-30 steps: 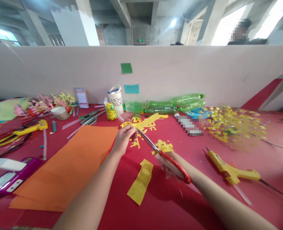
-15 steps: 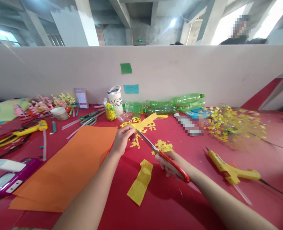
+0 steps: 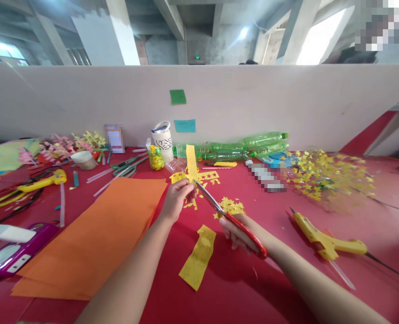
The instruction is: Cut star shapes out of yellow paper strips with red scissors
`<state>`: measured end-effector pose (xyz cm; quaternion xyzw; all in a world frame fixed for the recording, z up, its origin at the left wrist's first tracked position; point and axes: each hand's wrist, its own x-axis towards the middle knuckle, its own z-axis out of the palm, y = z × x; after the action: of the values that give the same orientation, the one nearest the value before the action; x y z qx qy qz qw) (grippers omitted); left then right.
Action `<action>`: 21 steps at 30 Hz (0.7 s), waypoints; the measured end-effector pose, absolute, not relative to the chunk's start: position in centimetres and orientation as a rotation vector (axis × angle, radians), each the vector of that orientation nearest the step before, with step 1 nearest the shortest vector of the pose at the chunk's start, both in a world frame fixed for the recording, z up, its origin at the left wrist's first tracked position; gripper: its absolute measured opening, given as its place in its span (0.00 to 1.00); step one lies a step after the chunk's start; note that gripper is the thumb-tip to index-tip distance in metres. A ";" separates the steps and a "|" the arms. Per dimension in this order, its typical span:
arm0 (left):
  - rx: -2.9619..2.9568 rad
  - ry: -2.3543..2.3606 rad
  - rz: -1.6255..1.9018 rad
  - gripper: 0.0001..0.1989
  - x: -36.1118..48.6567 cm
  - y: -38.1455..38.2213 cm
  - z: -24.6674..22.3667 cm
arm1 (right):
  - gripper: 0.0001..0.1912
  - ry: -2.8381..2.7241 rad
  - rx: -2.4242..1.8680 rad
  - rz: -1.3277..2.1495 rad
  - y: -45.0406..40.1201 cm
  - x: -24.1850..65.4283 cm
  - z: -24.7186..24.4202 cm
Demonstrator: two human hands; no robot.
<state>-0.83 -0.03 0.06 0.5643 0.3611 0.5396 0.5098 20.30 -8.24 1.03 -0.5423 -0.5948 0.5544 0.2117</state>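
Note:
Between the fingertips of my left hand [image 3: 178, 197] is a yellow paper strip [image 3: 191, 161], standing nearly upright. My right hand [image 3: 241, 229] is wrapped round red-handled scissors [image 3: 243, 231], whose blade tips touch the strip's lower end beside my left fingers. A pile of small yellow stars [image 3: 231, 206] lies behind my right hand. Star-punched yellow scraps [image 3: 212, 176] lie beyond my left hand. Nearer to me rests another yellow piece [image 3: 199, 258], flat on the red table [image 3: 172, 292].
Orange sheets [image 3: 98, 238] cover the left side. A yellow glue gun [image 3: 327, 238] and a yellow star bunch [image 3: 324, 175] are at right. Green bottles [image 3: 229, 150] and a white cup [image 3: 163, 141] stand or lie by the partition [image 3: 287, 103]. A person is beyond it.
The yellow strip has swung from leaning right to nearly upright. My left hand has turned slightly, while the scissors stay almost in place. The person beyond the partition has moved right.

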 end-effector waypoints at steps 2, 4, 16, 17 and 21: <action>1.362 0.869 1.292 0.11 -0.8 -0.1 0.1 | 0.30 -1.669 -1.497 1.543 -8.2 20.3 1.1; 1.365 0.863 1.285 0.11 -0.9 -0.1 0.2 | 0.30 -1.688 -1.480 1.544 -8.3 20.3 1.2; 1.358 0.838 1.251 0.12 -0.8 -0.2 0.2 | 0.31 -1.681 -1.495 1.526 -8.4 20.1 0.9; 1.353 0.840 1.252 0.12 -0.7 -0.1 0.1 | 0.31 -1.669 -1.491 1.534 -8.4 20.0 0.9; 1.338 0.842 1.253 0.12 -0.7 -0.1 0.2 | 0.29 -1.626 -1.487 1.554 -8.4 19.9 0.8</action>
<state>-0.71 -0.14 0.15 0.5612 0.3532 0.5254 0.5332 19.89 -8.42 0.84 -0.5379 -0.5883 0.5621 0.2207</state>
